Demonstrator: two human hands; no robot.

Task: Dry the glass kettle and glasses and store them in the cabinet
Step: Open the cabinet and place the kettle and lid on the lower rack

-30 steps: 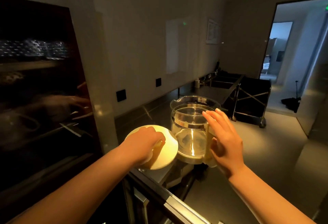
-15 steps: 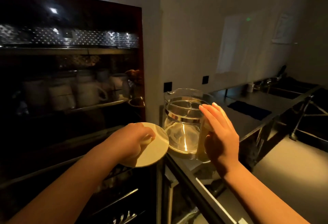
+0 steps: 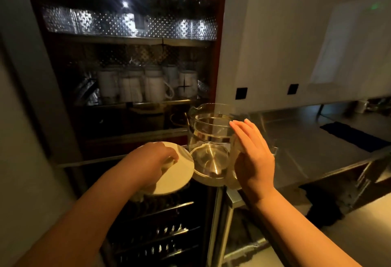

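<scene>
From the head camera we see the glass kettle (image 3: 208, 139) held up in the air, just right of the open cabinet (image 3: 127, 76) and above the near corner of the steel counter (image 3: 306, 146). Our right hand (image 3: 254, 161) is on the kettle's right side, at its pale handle; the fingers stretch out nearly straight along the glass, and the palm hides the thumb, so we cannot tell how firmly it clasps. Left of the kettle, and touching its lower edge, is the round cream lid (image 3: 177, 171). Our left hand (image 3: 152, 161) lies over it with fingers curled around the knob on top. Beyond the kettle, on the cabinet's middle shelf, stands a row of white mugs (image 3: 148, 84). Below the lid, wire racks (image 3: 165, 230) show dimly.
</scene>
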